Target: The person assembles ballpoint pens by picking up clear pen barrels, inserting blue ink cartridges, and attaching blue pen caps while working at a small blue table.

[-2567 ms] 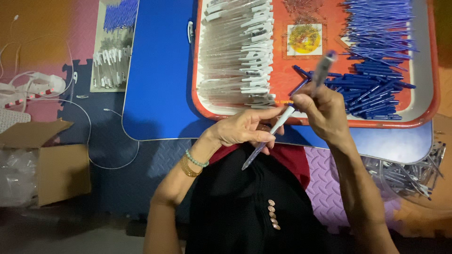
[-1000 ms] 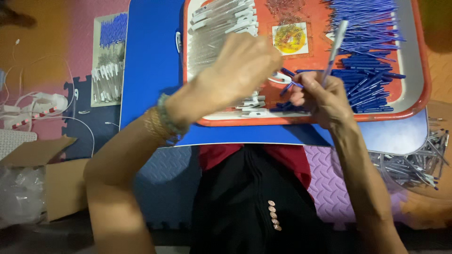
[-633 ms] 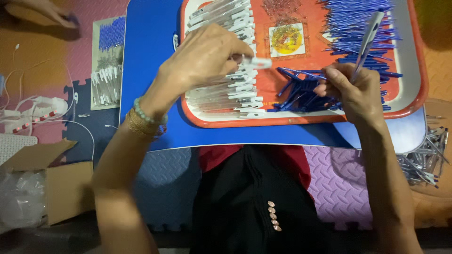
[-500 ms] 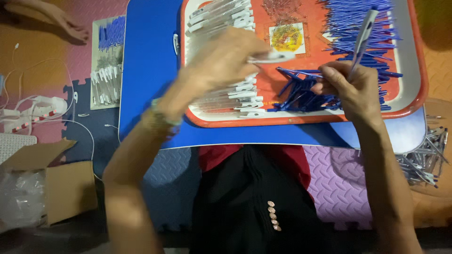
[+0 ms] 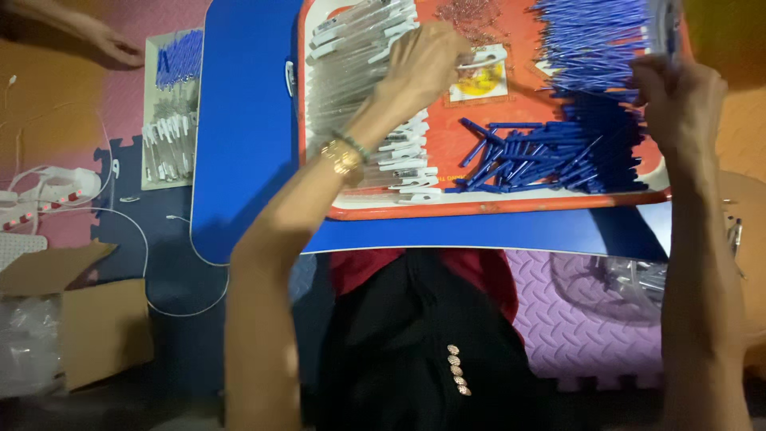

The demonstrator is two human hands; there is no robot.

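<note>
I log: left hand pinching a thin refill over the orange tray, far edge; right hand gripping a clear pen barrel, right edge.

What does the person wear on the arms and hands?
Both arms are bare, with no sleeves and no gloves. The left wrist carries a gold-coloured watch or bangle beside a thin beaded bracelet. The right hand and its wrist show no jewellery.
</note>
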